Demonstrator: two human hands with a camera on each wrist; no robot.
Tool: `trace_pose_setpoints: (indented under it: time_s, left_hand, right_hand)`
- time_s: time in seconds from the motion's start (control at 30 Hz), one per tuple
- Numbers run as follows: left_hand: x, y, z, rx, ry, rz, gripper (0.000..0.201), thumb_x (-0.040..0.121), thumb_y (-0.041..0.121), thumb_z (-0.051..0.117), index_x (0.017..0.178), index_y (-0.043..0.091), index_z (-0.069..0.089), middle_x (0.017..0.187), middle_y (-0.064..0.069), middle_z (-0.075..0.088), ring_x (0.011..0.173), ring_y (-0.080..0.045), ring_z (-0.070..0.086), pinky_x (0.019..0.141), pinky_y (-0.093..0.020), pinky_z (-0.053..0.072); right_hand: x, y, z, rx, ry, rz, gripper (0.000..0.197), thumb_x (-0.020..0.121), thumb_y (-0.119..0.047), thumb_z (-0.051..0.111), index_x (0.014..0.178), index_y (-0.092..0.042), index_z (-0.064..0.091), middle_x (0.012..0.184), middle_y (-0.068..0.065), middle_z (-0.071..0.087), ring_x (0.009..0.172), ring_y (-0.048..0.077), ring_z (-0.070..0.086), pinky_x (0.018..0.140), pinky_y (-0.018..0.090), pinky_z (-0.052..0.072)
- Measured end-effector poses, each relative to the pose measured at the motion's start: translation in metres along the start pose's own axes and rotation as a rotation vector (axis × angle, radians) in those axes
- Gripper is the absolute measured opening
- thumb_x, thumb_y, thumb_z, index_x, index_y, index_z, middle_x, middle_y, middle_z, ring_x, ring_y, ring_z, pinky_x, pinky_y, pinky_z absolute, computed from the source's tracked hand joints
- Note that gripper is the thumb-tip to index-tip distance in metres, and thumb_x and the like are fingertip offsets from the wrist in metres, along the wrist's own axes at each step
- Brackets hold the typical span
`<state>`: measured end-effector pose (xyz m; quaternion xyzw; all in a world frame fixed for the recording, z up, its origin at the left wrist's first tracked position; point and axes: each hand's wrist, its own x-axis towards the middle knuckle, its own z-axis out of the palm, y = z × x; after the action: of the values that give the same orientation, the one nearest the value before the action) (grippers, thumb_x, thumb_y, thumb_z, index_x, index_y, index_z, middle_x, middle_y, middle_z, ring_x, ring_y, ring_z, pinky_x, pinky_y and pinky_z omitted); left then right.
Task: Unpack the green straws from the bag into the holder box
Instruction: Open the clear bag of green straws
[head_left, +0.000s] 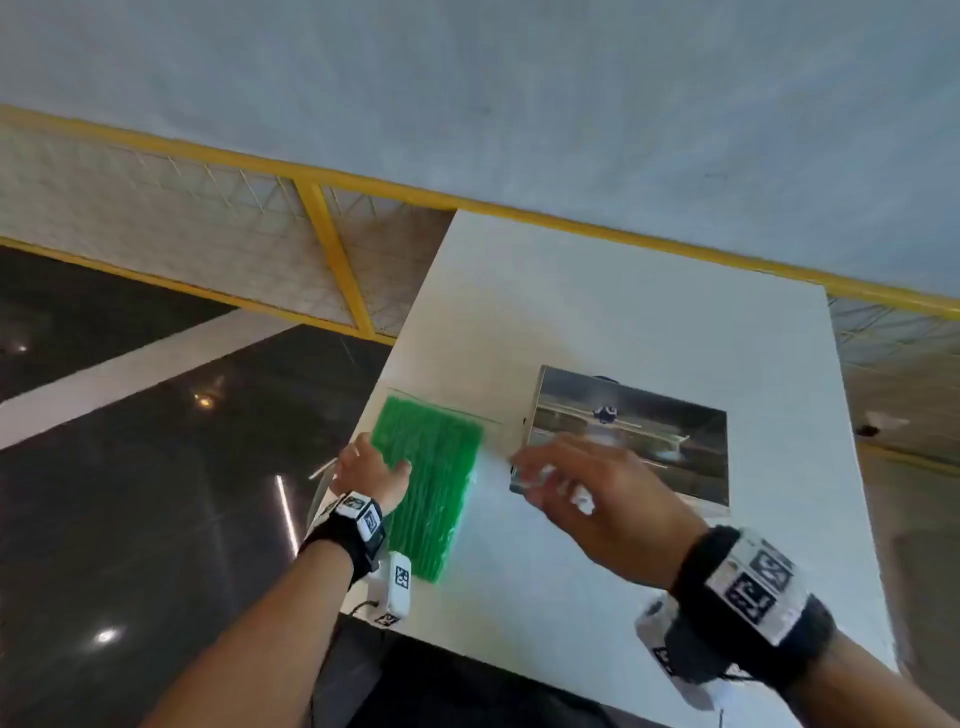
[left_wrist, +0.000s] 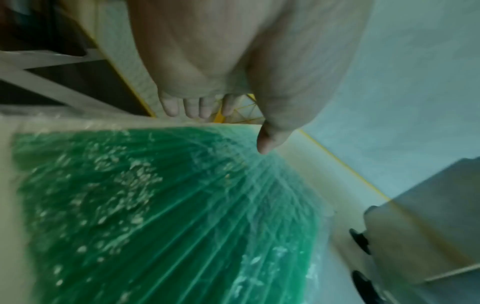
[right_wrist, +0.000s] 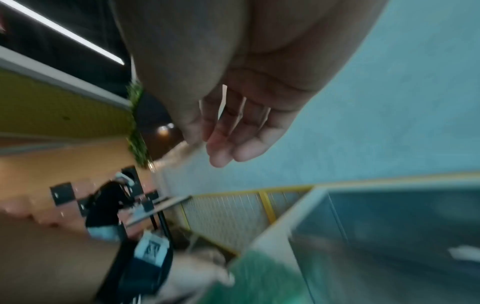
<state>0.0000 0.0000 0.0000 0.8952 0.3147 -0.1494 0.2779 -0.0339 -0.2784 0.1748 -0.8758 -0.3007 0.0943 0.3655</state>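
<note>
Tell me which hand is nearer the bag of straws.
Left. The left hand rests on the bag of straws, thumb on the plastic. The right hand hangs in the air beside it, in front of the box.

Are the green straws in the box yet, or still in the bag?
None are out yet: the straws lie sealed in the bag on the table. The left hand rests on the bag; the right hand reaches over, holding nothing. Opening the bag and filling the box remain.
</note>
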Motion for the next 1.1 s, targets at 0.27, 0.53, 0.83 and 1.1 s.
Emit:
trace_pose_setpoints:
  time_s: [0.27, 0.53, 0.83, 1.1]
  left_hand:
    - [0.003, -0.023, -0.021, -0.19, -0.125, 0.012, 0.035, 0.071, 0.026, 0.076, 0.103, 0.017, 0.066, 0.101, -0.01, 0.073, 0.077, -0.022, 0.067, 0.069, -0.032, 0.056]
    - [-0.045, 0.002, -0.097, -0.338, -0.216, 0.367, 0.024, 0.071, -0.006, 0.063, 0.086, 0.013, 0.065, 0.079, -0.024, 0.064, 0.066, -0.024, 0.058, 0.062, -0.033, 0.045]
    - [-0.076, 0.072, -0.078, -0.364, -0.305, 0.571, 0.053, 0.076, 0.0, 0.072, 0.119, 0.023, 0.051, 0.106, 0.0, 0.062, 0.095, -0.011, 0.063, 0.083, -0.029, 0.051]
    - [-0.141, 0.126, -0.035, -0.318, 0.038, 1.027, 0.034, 0.083, 0.037, 0.068, 0.079, 0.01, 0.049, 0.076, 0.0, 0.048, 0.069, -0.021, 0.045, 0.065, -0.033, 0.041]
  right_hand:
    - [0.012, 0.02, 0.075, -0.031, -0.263, 0.21, 0.032, 0.102, -0.029, 0.052, 0.133, -0.025, 0.059, 0.12, -0.007, 0.065, 0.1, 0.012, 0.063, 0.092, 0.038, 0.054]
    - [0.049, 0.012, 0.038, 0.014, 0.182, 0.175, 0.035, 0.101, -0.03, 0.057, 0.132, -0.016, 0.06, 0.131, 0.006, 0.058, 0.111, 0.013, 0.058, 0.096, 0.034, 0.05]
    - [0.015, 0.031, -0.009, 0.161, 0.288, 0.444, 0.013, 0.097, -0.027, 0.063, 0.099, -0.027, 0.076, 0.09, -0.015, 0.074, 0.078, 0.002, 0.068, 0.077, 0.018, 0.052]
    - [-0.049, 0.05, -0.034, 0.279, 0.211, 0.521, 0.008, 0.093, -0.019, 0.071, 0.085, -0.019, 0.074, 0.073, -0.023, 0.068, 0.069, -0.013, 0.062, 0.067, 0.004, 0.043]
